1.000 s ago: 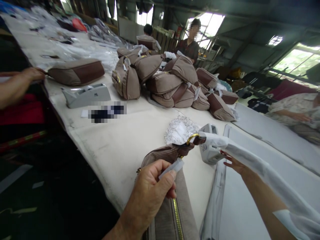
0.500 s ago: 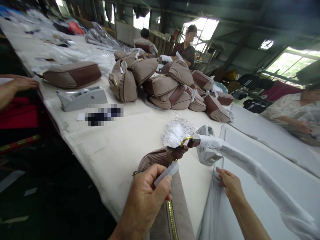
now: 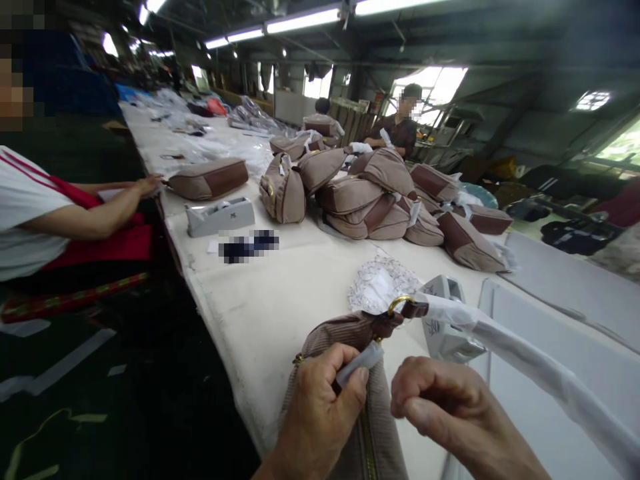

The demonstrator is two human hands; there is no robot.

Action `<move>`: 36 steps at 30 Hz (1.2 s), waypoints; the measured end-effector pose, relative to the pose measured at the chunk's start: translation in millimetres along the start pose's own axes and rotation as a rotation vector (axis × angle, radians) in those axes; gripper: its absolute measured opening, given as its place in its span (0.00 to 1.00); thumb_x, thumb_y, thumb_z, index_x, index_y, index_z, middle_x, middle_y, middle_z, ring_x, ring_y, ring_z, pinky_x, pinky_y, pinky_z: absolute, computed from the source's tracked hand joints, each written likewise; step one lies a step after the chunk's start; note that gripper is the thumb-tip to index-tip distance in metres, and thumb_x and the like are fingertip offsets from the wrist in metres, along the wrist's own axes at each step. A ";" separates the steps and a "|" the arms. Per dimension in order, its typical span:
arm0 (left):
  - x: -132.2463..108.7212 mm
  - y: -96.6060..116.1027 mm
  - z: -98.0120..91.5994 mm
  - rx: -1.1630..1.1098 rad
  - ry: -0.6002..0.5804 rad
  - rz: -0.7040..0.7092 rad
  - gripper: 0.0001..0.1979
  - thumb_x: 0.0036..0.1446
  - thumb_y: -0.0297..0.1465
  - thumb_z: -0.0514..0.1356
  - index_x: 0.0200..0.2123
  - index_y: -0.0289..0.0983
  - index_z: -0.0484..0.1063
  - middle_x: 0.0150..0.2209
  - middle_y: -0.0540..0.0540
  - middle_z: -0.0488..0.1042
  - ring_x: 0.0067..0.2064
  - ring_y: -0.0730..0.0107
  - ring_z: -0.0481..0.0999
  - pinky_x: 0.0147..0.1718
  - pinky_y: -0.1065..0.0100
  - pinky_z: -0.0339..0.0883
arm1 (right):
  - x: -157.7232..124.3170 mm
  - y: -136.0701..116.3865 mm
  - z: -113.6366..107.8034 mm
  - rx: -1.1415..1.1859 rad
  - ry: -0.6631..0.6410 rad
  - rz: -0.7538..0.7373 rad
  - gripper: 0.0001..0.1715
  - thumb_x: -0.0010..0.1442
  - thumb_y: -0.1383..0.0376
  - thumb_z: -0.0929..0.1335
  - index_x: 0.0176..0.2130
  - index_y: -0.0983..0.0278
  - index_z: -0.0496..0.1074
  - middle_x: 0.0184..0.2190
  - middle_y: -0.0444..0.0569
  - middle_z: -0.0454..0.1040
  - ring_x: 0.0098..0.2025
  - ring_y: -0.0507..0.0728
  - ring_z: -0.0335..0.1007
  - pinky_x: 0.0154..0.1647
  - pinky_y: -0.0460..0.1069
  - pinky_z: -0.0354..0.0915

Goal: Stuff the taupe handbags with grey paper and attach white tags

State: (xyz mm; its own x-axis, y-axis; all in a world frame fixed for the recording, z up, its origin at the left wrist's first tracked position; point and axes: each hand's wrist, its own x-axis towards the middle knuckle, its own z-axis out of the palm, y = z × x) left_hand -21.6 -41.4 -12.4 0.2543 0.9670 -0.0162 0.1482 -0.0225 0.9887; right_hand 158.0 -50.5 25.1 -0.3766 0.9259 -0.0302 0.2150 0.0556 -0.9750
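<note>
A taupe corduroy bag with a gold zipper lies in front of me. My left hand is closed on its zipper pull, which is wrapped in translucent white sheet. Just right of the pull, my right hand hovers with thumb and fingers pinched together. Whether something small sits in that pinch, I cannot make out. From a gold ring at the bag's end, a strap covered in white wrapping runs to the lower right. Behind the strap stands a grey tape dispenser, partly hidden.
Beyond the bag lies a round heap of white scraps. Several similar bags are piled farther back. A second tape dispenser stands left, near a co-worker's arm. Pale sheets cover the right side; the table edge drops off left.
My right hand has come away from the edge of the pale sheets and moved left, close to the zipper pull. My left hand keeps its hold. The view has swung left.
</note>
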 end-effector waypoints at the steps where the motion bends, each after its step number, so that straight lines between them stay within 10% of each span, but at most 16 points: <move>1: -0.2 -0.2 -0.5 -0.007 -0.002 0.002 0.11 0.60 0.36 0.52 0.30 0.37 0.68 0.23 0.52 0.64 0.25 0.73 0.63 0.25 0.74 0.56 | 5.6 -2.3 3.5 0.004 0.002 0.011 0.16 0.57 0.55 0.68 0.27 0.64 0.72 0.20 0.43 0.64 0.22 0.48 0.54 0.21 0.43 0.51; 14: 1.2 -6.5 -1.9 -0.037 0.075 0.128 0.09 0.58 0.32 0.54 0.28 0.37 0.71 0.23 0.50 0.70 0.25 0.72 0.66 0.27 0.73 0.58 | 28.1 10.6 35.0 0.005 0.326 0.215 0.29 0.52 0.49 0.70 0.17 0.64 0.56 0.15 0.39 0.53 0.20 0.47 0.43 0.21 0.44 0.46; 17: -2.9 -11.0 4.1 -0.103 0.172 0.160 0.09 0.58 0.31 0.55 0.40 0.38 0.72 0.23 0.50 0.72 0.23 0.71 0.68 0.27 0.72 0.61 | 27.7 5.9 44.1 0.013 0.396 0.232 0.29 0.50 0.48 0.70 0.18 0.64 0.57 0.16 0.39 0.53 0.21 0.47 0.42 0.21 0.44 0.46; 23: -8.9 -19.5 12.2 -0.163 0.274 0.264 0.12 0.56 0.27 0.57 0.43 0.41 0.75 0.37 0.44 0.79 0.39 0.63 0.78 0.40 0.69 0.67 | 25.8 10.7 45.0 0.036 0.386 0.219 0.29 0.51 0.49 0.70 0.18 0.64 0.57 0.15 0.38 0.51 0.21 0.47 0.42 0.21 0.44 0.47; 30: -11.9 -10.2 3.8 -0.401 0.103 -0.096 0.15 0.55 0.40 0.59 0.41 0.36 0.72 0.25 0.48 0.74 0.19 0.75 0.70 0.21 0.74 0.63 | 14.8 22.8 24.2 0.107 0.079 0.173 0.19 0.55 0.53 0.69 0.26 0.66 0.66 0.24 0.44 0.67 0.26 0.50 0.56 0.27 0.44 0.55; 36: -15.0 -13.3 11.0 -0.783 0.001 -0.300 0.23 0.49 0.44 0.64 0.40 0.31 0.69 0.22 0.50 0.72 0.15 0.81 0.66 0.16 0.78 0.56 | 13.3 25.9 28.8 0.080 0.066 0.147 0.17 0.58 0.55 0.68 0.29 0.66 0.70 0.26 0.45 0.71 0.30 0.52 0.63 0.32 0.46 0.60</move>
State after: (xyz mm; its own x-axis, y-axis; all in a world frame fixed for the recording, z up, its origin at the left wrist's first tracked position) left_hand -16.9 -58.3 -26.9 0.3088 0.9043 -0.2949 -0.4975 0.4178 0.7602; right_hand 132.6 -47.5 -6.9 -0.2859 0.9445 -0.1621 0.1903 -0.1098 -0.9756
